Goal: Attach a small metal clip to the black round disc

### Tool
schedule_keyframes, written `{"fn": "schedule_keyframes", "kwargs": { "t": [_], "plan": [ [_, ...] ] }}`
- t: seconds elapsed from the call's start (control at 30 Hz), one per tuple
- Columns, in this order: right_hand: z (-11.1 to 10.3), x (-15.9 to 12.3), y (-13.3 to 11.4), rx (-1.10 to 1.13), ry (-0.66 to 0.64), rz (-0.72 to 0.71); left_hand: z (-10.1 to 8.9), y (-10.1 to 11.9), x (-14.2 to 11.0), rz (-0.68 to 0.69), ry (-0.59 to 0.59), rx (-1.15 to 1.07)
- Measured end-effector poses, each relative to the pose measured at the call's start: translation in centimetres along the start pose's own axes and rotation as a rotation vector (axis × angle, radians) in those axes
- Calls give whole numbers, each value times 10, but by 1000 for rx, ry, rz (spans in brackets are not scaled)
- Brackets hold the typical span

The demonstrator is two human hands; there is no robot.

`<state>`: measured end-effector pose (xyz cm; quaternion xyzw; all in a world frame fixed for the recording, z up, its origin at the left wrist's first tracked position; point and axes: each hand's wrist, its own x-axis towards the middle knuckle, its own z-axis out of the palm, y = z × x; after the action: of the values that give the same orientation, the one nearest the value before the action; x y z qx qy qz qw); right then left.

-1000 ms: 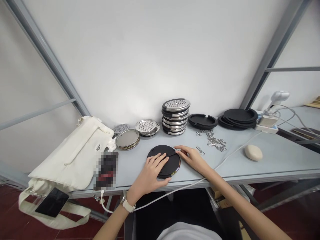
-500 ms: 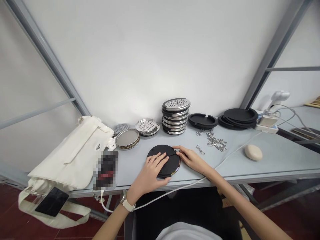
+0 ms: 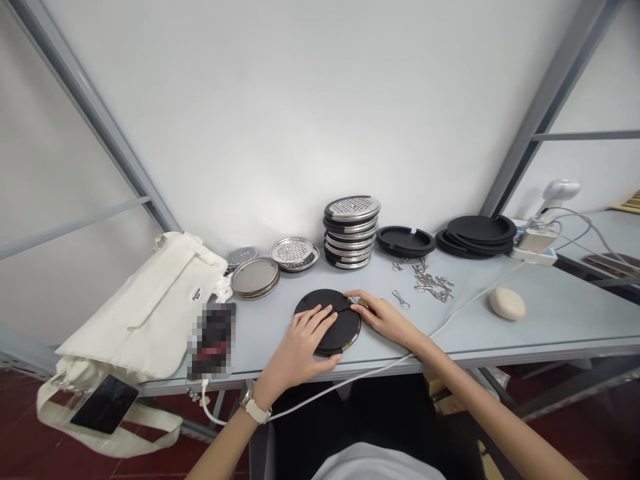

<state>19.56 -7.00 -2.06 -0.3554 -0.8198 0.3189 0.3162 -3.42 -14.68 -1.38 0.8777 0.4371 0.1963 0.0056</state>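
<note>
A round black disc (image 3: pixel 345 327) lies flat on the table near its front edge, with a slot running to its right rim and a strip of coloured print along the lower right side. Spread across the disc's left half, my left hand (image 3: pixel 304 340) presses down with fingers stretched out. At the upper right rim, my right hand (image 3: pixel 377 317) pinches a small metal clip (image 3: pixel 351 300) at the slot; its fingers hide most of it. One loose metal clip (image 3: pixel 401 299) lies just right of that hand, and several more metal clips (image 3: pixel 433 287) are heaped beyond.
Behind stand a tall stack of perforated metal discs in black rims (image 3: pixel 351 233), black trays (image 3: pixel 405 241), more black discs (image 3: pixel 477 235) and plain metal discs (image 3: pixel 255 278). A white bag (image 3: pixel 145 307) lies left, a beige rounded object (image 3: pixel 507 304) right. A white cable (image 3: pixel 395 364) crosses the front.
My right hand has shifted very slightly left along the disc's rim, its fingertips still at the slot. My left hand and the disc stay in place.
</note>
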Motion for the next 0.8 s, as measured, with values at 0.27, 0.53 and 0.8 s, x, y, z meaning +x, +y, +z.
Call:
{"fn": "schedule_keyframes", "kwargs": {
  "t": [0.27, 0.53, 0.8],
  "plan": [
    [0, 1, 0, 16, -13, 7, -1, 0, 1, -2, -10, 6],
    [0, 1, -1, -16, -11, 0, -1, 0, 0, 9, -3, -4],
    [1, 0, 2, -60, 8, -11, 0, -1, 0, 15, 6, -17]
  ]
}}
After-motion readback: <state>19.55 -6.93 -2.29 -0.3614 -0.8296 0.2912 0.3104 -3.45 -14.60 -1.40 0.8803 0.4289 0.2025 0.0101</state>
